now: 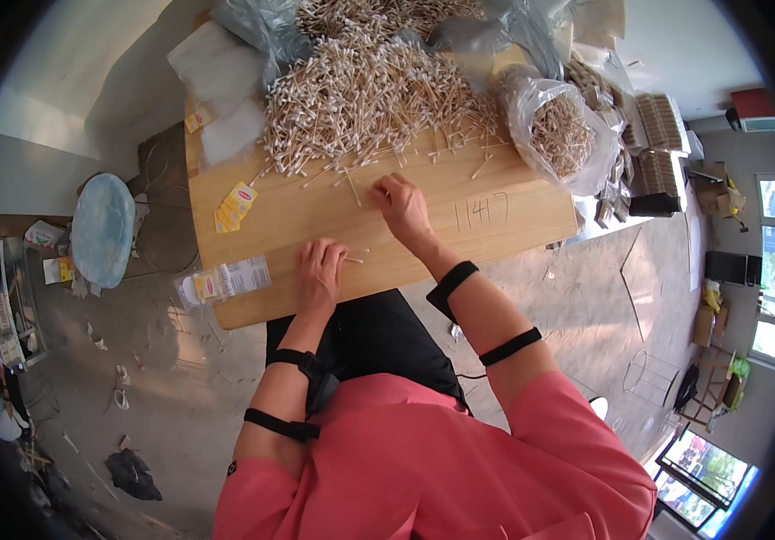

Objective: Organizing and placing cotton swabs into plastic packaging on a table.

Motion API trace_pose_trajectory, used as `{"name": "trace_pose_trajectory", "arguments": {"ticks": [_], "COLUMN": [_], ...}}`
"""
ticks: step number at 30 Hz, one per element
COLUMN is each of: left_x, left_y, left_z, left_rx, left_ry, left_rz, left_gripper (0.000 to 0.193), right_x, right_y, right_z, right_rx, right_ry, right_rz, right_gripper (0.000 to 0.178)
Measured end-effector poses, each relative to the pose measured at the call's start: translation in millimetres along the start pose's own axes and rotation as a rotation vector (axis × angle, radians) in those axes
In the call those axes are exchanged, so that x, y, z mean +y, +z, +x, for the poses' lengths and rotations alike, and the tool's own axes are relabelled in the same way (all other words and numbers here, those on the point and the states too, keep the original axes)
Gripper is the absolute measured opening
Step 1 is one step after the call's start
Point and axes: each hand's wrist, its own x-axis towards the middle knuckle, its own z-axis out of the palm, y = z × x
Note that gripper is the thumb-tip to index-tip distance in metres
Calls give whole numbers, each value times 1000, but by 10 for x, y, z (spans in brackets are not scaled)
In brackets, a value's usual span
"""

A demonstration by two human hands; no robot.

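My left hand [320, 270] is near the table's front edge, its fingers curled down over a few cotton swabs [355, 261] whose ends stick out to the right. Farther forward, my right hand [401, 209] is closed in a pinch just above the wood; whether anything is between its fingertips is too small to see. A single cotton swab [354, 190] lies just left of those fingertips. Beyond both hands, a large heap of loose cotton swabs [360, 99] covers the far part of the wooden table [306, 211].
Yellow cards [235, 207] lie at the table's left. A clear plastic pack [225, 281] sits at the front left corner. On the right stands a clear bag of swabs [563, 135], with stacked packs [657, 126] beyond it. A blue round stool [104, 229] is left of the table.
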Motion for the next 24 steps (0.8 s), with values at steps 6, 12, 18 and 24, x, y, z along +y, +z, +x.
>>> {"name": "trace_pose_trajectory", "arguments": {"ticks": [6,12,18,24], "left_x": [-82,-75,-91,-78], "left_y": [-36,6,9,2], "left_z": [42,-184,-260,-236], "left_rx": [79,-83,-80,-52], "left_ry": [100,183,90,114], "left_rz": [124,151,145,130], "left_gripper": [18,26,28,28], "right_x": [-104,-225,-193,-168], "right_y": [170,357,213,99], "right_z": [-12,-88,-341,-251], "right_rx": [152,81,-134,9], "right_ry": [70,-36,-200,-120], "right_rz": [-76,-176,-110,-96], "right_gripper": [14,9,8,7]}}
